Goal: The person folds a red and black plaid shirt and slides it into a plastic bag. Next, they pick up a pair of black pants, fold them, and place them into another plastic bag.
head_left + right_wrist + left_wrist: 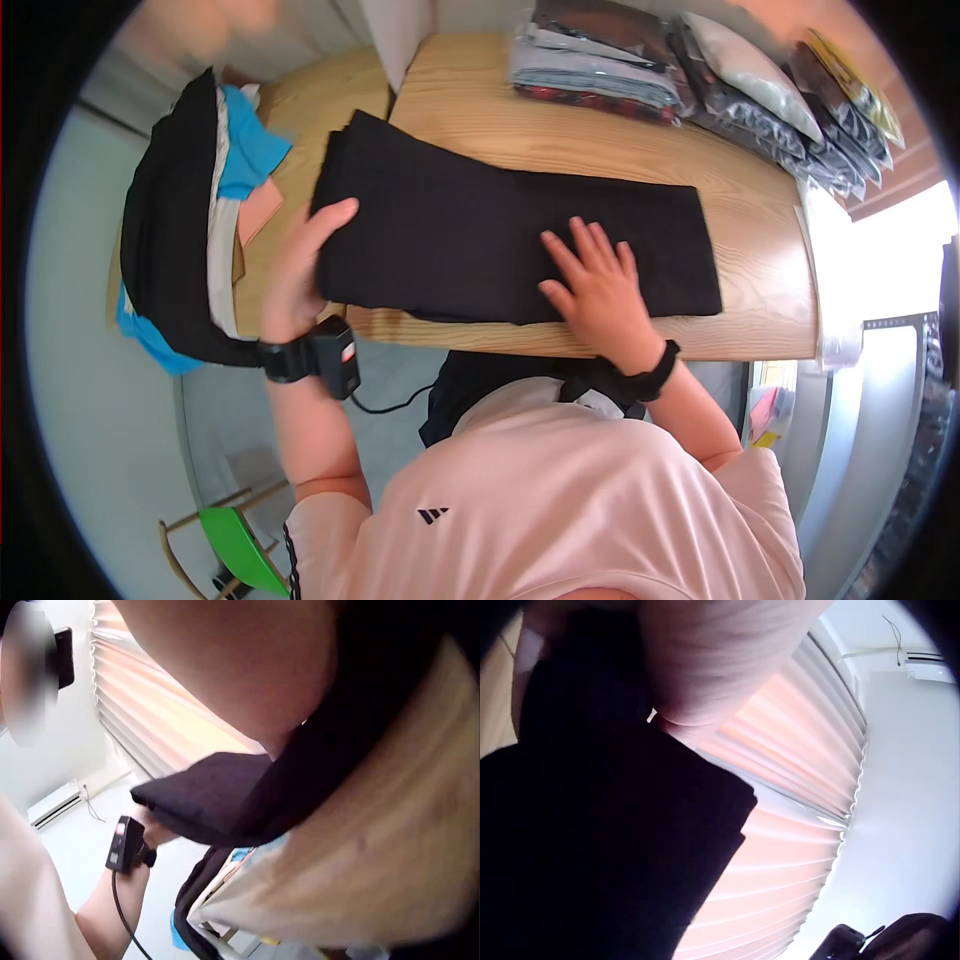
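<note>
A pair of folded black trousers [440, 230] lies lengthwise along the wooden table, with its wider end at the left. My left hand [298, 262] grips that wider end, thumb on top and the other fingers hidden beneath. In the left wrist view the dark cloth [607, 847] fills much of the picture below the palm. My right hand [605, 290] rests on the trousers right of their middle, its fingers straight and spread. From the right wrist view, the left end of the trousers [210, 795] shows lifted off the table.
The wooden table [770, 335] extends under the trousers. Clear-bagged folded clothes [600, 75] and further packets [755, 80] stand along the back right. At the left hangs a heap of black clothing [170, 220] with a blue cloth [250, 145]. A green chair [243, 550] stands lower left.
</note>
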A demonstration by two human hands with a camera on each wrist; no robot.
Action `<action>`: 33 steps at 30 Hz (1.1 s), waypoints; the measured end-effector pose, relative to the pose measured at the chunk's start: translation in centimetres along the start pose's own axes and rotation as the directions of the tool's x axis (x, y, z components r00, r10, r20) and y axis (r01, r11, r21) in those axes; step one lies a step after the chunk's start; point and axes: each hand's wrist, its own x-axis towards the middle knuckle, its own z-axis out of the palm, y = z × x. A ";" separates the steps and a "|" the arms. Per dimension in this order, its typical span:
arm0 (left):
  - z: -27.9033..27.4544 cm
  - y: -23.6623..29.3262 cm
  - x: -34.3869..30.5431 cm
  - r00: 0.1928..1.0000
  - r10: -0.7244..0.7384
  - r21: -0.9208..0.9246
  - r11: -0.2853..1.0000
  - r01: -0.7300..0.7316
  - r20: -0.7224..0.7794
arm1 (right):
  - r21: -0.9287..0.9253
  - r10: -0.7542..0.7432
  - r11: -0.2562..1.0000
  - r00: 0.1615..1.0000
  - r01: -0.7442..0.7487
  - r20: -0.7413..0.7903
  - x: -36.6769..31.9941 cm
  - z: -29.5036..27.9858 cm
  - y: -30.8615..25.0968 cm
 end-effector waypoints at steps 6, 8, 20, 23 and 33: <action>4.2 2.0 -0.1 0.995 0.095 0.096 0.990 -0.099 0.044 | 0.155 -0.024 0.987 0.998 0.033 -0.062 -0.7 -1.4 0.7; 5.3 2.1 0.6 0.995 0.097 0.151 0.983 -0.102 0.036 | 0.058 -0.003 0.998 0.995 0.008 -0.101 -1.1 -3.4 2.8; 18.5 0.2 5.0 0.945 0.083 0.472 0.851 -0.233 0.317 | 0.171 0.226 0.965 0.961 -0.198 -0.161 -5.1 -2.0 10.1; 22.8 -3.8 6.6 0.901 0.036 0.558 0.774 -0.298 0.432 | 0.911 0.498 0.251 0.851 -0.328 0.169 -4.8 -4.2 13.0; 16.5 -6.2 3.7 0.918 0.088 0.624 0.708 -0.331 0.387 | 0.806 0.533 -0.021 0.675 -0.592 0.510 -4.1 -7.3 14.4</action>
